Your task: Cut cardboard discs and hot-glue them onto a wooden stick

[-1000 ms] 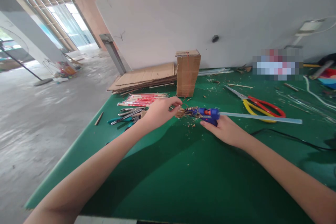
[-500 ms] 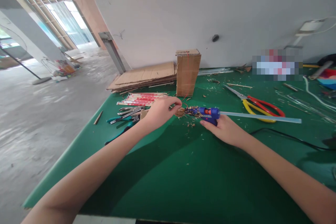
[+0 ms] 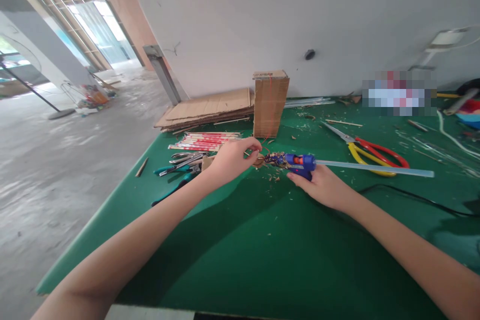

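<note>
My right hand point(image 3: 323, 186) is wrapped round a blue hot glue gun point(image 3: 300, 163) with a long clear glue stick point(image 3: 375, 168) poking out of its back towards the right. The gun's nozzle points left at a small brown craft piece point(image 3: 258, 161) with crumbly bits on it. My left hand point(image 3: 231, 158) pinches that piece with closed fingers, just left of the nozzle. Both hands rest low over the green table mat point(image 3: 262, 250).
An upright cardboard box point(image 3: 270, 104) stands behind the hands, with flat cardboard sheets point(image 3: 208, 110) to its left. Red-and-white sticks point(image 3: 206, 141) and teal pliers point(image 3: 176, 166) lie left. Red-and-yellow scissors point(image 3: 371, 152) lie right. A black cord point(image 3: 412, 197) runs along the right. A white board point(image 3: 300, 30) backs the table.
Hands and glue gun stay in the same place; only the camera view shifts slightly.
</note>
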Tool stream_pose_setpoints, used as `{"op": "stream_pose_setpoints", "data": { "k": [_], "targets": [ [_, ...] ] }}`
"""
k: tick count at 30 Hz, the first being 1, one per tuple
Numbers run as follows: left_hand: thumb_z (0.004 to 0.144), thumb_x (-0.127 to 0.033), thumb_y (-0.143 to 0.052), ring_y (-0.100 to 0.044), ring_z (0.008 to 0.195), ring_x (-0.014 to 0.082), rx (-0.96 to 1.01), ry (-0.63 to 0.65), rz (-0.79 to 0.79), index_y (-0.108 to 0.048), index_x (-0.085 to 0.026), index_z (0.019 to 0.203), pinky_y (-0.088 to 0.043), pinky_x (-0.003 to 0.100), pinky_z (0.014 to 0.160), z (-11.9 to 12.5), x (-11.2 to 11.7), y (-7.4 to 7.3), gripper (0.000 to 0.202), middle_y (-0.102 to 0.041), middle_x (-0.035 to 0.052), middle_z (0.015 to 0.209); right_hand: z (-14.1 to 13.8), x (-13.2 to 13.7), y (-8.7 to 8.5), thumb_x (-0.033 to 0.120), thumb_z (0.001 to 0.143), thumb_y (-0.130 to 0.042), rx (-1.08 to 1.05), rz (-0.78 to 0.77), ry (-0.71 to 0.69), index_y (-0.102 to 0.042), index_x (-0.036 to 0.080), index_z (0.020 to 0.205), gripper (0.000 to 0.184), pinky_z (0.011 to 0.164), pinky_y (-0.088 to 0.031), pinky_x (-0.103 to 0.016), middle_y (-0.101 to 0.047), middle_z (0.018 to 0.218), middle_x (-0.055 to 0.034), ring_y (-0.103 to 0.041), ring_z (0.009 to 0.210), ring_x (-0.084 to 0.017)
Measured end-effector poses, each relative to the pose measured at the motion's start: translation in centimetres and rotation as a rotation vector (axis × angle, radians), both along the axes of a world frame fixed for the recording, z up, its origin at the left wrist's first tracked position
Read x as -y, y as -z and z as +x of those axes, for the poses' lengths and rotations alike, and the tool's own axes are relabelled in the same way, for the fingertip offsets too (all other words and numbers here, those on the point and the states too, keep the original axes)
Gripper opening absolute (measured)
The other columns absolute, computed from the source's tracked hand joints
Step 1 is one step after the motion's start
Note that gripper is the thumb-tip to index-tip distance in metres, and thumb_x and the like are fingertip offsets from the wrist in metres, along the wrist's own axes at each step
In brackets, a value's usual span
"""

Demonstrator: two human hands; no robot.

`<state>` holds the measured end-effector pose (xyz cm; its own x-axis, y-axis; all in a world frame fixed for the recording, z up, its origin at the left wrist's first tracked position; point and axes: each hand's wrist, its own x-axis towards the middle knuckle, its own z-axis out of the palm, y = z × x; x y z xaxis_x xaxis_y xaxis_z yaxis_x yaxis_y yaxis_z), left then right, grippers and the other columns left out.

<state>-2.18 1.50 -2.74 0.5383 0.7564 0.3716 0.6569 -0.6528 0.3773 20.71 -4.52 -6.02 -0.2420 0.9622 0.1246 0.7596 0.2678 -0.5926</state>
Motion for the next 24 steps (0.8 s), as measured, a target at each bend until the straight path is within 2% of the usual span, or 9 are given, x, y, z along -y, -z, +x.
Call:
{"op": "stream_pose_setpoints", "data": {
  "k": [6, 13, 19, 24],
  "targets": [
    [0.084, -0.025, -0.050, -0.060, 0.078, 0.0132, 0.032, 0.030, -0.010, -0.064, -0.023, 0.093, -0.045, 0.026, 0.067, -0.02, -0.36, 0.17, 0.017, -0.069, -0.0002, 0.095, 0.03, -0.07, 0.03, 0.043, 0.087, -0.045, -0.007, 0.019, -0.009, -0.061, 0.021, 0.080, 0.028, 0.058, -0.044, -0.032, -0.062, 0.065, -0.0024, -0.056, 0.059, -0.018],
    [0.082, -0.022, -0.050, -0.055, 0.063, 0.0107, 0.030, -0.003, -0.042, -0.065, -0.023, 0.088, -0.041, 0.025, 0.059, 0.04, -0.33, -0.10, 0.016, -0.069, -0.0023, 0.083, 0.03, -0.04, 0.16, 0.043, 0.086, -0.045, -0.023, 0.005, -0.011, -0.058, 0.021, 0.074, 0.028, 0.058, -0.044, -0.032, -0.060, 0.063, -0.0020, -0.055, 0.058, -0.018],
    [0.080, -0.020, -0.050, -0.056, 0.065, 0.0112, 0.017, -0.002, -0.057, -0.065, -0.022, 0.088, -0.042, 0.025, 0.062, 0.03, -0.13, -0.20, 0.017, -0.067, -0.0008, 0.076, 0.09, 0.00, 0.14, 0.043, 0.086, -0.045, -0.019, -0.010, -0.009, -0.056, 0.021, 0.072, 0.028, 0.057, -0.043, -0.032, -0.060, 0.061, -0.0020, -0.054, 0.057, -0.018],
    [0.082, -0.024, -0.050, -0.052, 0.061, 0.0098, 0.052, 0.019, -0.043, -0.065, -0.021, 0.092, -0.041, 0.025, 0.059, 0.04, -0.16, 0.09, 0.018, -0.067, 0.0005, 0.085, -0.01, 0.05, -0.03, 0.043, 0.086, -0.045, -0.015, -0.010, 0.007, -0.059, 0.020, 0.075, 0.028, 0.057, -0.042, -0.032, -0.059, 0.061, -0.0025, -0.055, 0.057, -0.019]
  ]
}}
